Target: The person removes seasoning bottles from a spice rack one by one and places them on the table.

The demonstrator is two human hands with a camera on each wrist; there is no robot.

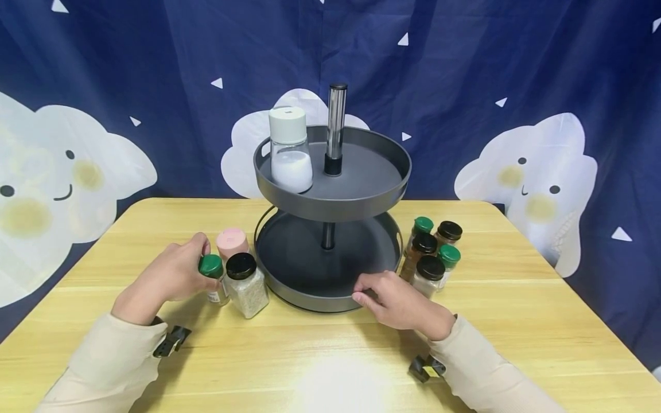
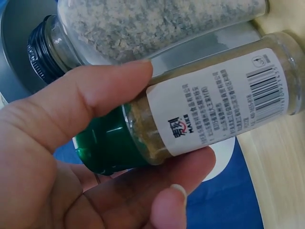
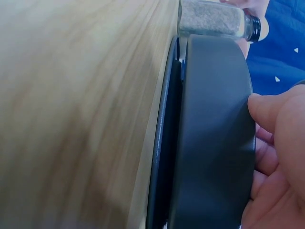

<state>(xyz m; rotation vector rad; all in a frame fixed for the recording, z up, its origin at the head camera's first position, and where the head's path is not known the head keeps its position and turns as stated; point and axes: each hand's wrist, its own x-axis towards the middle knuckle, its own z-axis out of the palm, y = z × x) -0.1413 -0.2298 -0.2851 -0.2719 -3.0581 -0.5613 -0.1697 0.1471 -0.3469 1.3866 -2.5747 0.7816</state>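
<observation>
My left hand [image 1: 178, 272] grips a small spice jar [image 2: 209, 102] by its green cap [image 2: 112, 138], thumb on one side and fingers on the other. In the left wrist view, the jar shows brown powder and a white barcode label. Close beside it are a square glass jar [image 1: 250, 295] of pale grains with a black lid and a pink-capped jar [image 1: 232, 244]. My right hand [image 1: 400, 301] holds the front rim of the lower tray [image 3: 214, 133] of a two-tier dark grey rack, thumb on the edge. The other fingers are partly hidden behind the wall.
A white-capped shaker [image 1: 291, 152] of white powder stands on the upper tray [image 1: 356, 189], left of the metal post [image 1: 335, 123]. Several jars with green and black lids [image 1: 424, 244] cluster right of the rack. Behind the wooden table [image 1: 248, 367] hangs a blue cloud-patterned cloth [image 1: 439, 69].
</observation>
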